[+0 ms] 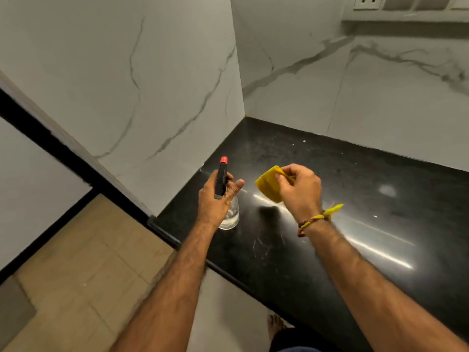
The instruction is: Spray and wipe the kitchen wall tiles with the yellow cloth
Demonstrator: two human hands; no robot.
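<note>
Left hand (215,199) grips spray bottle (229,212) at its black head, red nozzle toward wall tiles (157,85). Right hand (298,184) pinches folded yellow cloth (267,184) above black countertop (355,199), near its left edge; corner well apart.

Two hands: left hand (215,199), right hand (299,186). One spray bottle (223,184), lower middle. One yellow cloth (267,185).

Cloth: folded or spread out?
Folded. The cloth is a compact wad pinched in the right hand, held above the counter.
</note>
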